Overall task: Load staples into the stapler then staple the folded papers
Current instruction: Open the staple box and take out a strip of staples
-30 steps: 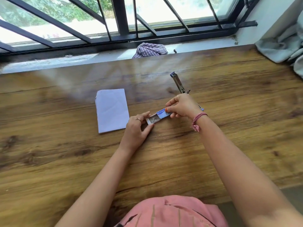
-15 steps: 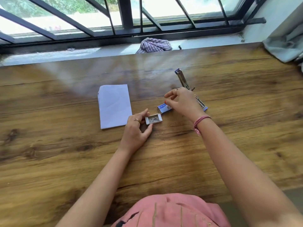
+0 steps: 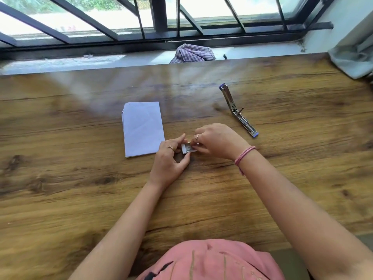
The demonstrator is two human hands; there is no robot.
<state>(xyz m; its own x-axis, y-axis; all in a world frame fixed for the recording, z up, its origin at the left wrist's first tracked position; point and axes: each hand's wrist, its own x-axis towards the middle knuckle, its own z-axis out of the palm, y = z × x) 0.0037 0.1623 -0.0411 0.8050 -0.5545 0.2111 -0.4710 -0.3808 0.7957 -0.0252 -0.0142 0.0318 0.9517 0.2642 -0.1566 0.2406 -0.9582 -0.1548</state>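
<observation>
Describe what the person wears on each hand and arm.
Both forearms are bare, with no sleeves in view. The left hand has a thin metal ring on one finger. The right hand also wears a ring, and a pink thread bracelet circles its wrist, a loose end hanging down. A pink garment covers the lap.

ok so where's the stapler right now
In the head view the stapler lies opened out on the wooden table, to the right of the folded papers, beyond the right hand, untouched.
</observation>
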